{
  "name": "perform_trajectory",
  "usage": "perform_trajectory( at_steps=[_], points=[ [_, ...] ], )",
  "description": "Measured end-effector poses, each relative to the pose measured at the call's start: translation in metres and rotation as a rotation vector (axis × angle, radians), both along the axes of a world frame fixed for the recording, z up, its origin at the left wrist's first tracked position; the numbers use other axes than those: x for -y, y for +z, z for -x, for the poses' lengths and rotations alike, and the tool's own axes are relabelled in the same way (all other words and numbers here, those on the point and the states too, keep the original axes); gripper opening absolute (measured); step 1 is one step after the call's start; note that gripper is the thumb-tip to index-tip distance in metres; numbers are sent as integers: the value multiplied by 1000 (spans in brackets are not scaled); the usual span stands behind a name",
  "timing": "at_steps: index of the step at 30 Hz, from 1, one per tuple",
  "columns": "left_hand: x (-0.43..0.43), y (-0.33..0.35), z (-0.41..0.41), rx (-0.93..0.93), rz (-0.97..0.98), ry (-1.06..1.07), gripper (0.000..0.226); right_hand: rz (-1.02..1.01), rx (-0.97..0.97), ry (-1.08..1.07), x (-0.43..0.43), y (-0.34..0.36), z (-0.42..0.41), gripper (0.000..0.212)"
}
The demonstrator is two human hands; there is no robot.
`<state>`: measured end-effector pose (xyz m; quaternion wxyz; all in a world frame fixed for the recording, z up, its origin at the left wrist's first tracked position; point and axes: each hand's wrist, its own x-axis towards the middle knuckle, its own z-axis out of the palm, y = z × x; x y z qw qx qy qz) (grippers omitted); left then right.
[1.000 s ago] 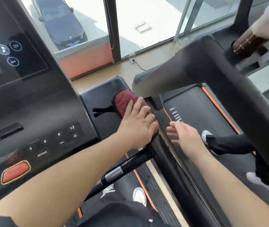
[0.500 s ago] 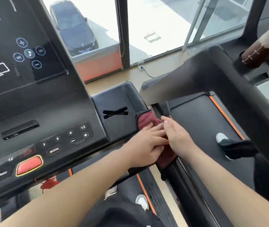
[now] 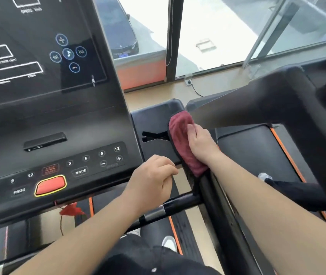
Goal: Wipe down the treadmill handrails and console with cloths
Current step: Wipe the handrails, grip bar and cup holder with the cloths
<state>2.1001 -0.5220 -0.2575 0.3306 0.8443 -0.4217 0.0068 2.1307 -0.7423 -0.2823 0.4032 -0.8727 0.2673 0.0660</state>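
Head view.

Maroon cloth (image 3: 181, 141): draped over the right edge of the side tray (image 3: 154, 118), its near end on top of the right handrail (image 3: 215, 211).

Right hand (image 3: 201, 144): on the cloth, fingers curled round its right side, gripping it.

Left hand (image 3: 152, 176): fingers curled at the tray's near edge, just right of the console (image 3: 49, 120) keypad. Whether it holds anything cannot be told.

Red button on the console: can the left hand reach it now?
Probably yes. The left hand looks free, just right of the red button, with only flat console between; the right hand holds the cloth.
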Motion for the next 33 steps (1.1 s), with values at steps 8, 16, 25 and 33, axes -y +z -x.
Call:
perform_trajectory(
  at_steps=[8,16,25,33],
  points=[
    [7,-14,27,-106,0,-41,30,341,144,326,-18,-7,159,88],
    [-6,-8,45,-142,-31,75,34,342,-63,208,-19,-1,108,73],
    [-1,-8,72,-187,-58,79,29,171,30,236,-13,0,152,61],
    [-12,-13,85,-141,-141,62,33,449,-129,205,-31,6,201,69]
  ],
)
